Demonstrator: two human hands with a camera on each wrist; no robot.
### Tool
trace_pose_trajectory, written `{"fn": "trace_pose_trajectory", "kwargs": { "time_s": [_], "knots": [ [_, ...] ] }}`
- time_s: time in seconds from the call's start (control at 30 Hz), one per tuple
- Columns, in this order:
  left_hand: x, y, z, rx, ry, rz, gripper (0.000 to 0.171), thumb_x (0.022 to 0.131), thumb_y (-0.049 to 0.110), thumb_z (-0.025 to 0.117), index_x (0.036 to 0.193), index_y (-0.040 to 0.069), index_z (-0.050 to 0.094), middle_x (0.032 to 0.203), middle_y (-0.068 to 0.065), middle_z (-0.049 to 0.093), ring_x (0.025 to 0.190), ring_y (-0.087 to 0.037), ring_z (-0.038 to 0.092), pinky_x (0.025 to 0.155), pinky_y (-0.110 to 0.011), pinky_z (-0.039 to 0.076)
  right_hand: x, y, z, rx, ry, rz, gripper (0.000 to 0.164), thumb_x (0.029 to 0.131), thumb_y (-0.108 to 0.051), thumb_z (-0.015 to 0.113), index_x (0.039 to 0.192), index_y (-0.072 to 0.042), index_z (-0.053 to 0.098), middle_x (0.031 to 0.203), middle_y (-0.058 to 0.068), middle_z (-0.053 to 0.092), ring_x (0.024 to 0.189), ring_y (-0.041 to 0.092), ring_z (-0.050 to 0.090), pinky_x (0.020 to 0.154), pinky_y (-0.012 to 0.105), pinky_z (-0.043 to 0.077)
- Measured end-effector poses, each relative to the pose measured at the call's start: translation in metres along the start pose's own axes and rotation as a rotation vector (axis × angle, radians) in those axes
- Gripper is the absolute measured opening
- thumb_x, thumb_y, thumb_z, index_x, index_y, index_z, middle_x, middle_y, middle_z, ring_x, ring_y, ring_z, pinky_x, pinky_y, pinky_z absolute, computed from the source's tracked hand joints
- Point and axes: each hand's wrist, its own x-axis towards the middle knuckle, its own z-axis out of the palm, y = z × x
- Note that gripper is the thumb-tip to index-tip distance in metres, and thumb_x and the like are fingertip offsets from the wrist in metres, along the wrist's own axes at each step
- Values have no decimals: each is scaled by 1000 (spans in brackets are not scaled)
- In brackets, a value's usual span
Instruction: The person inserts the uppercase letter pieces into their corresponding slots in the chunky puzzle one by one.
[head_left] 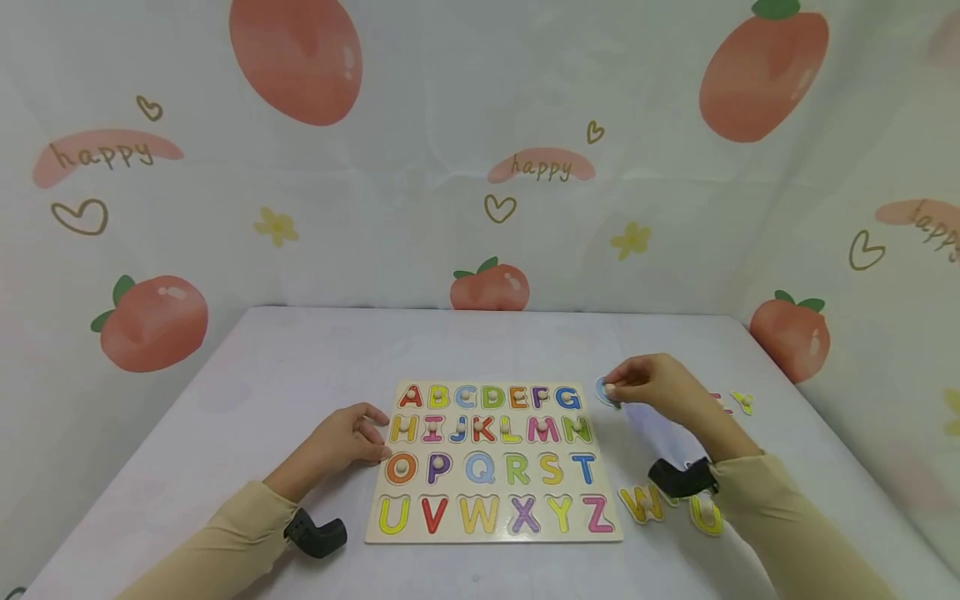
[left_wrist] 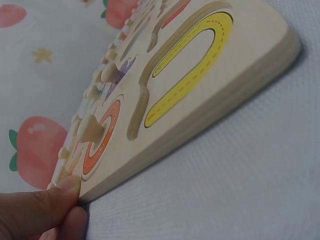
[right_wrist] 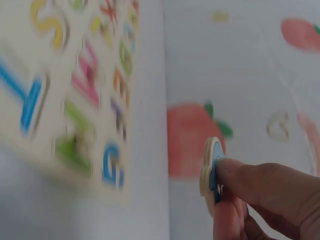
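A wooden alphabet puzzle board [head_left: 375,533] lies flat on the table. Knobbed letters fill its top two rows, plus the orange O [left_wrist: 111,125] and purple P [head_left: 438,468]; painted recesses show from Q to Z. My left hand [head_left: 341,442] rests at the board's left edge, thumb [left_wrist: 65,186] touching the wood beside the O. Off the board's upper right corner, my right hand [head_left: 652,385] pinches a light-blue letter Q piece [right_wrist: 215,155] between thumb and fingers. That piece stands on edge in the right wrist view, its knob mostly covered by the fingertips.
Right of the board lie a yellow W [head_left: 641,504] and a yellow U [head_left: 705,517], with another piece partly hidden between them. Farther back are a yellow Y [head_left: 742,402] and a pink piece [head_left: 720,402], partly behind the right arm. A printed cloth [head_left: 420,208] hangs behind the table.
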Motion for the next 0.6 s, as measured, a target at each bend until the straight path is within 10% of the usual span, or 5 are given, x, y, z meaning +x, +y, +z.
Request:
{"fn": "trace_pose_trajectory", "kwargs": {
  "time_s": [0.6],
  "knots": [
    [-1, -1, 0, 3, 3, 14, 48, 75, 8, 82, 115, -1, 57, 79, -5, 64, 69, -16, 58, 62, -28, 48, 19, -76, 122, 92, -242, -207, 7, 80, -8, 77, 82, -13, 73, 73, -6, 65, 69, 8, 58, 64, 22, 48]
  ]
}}
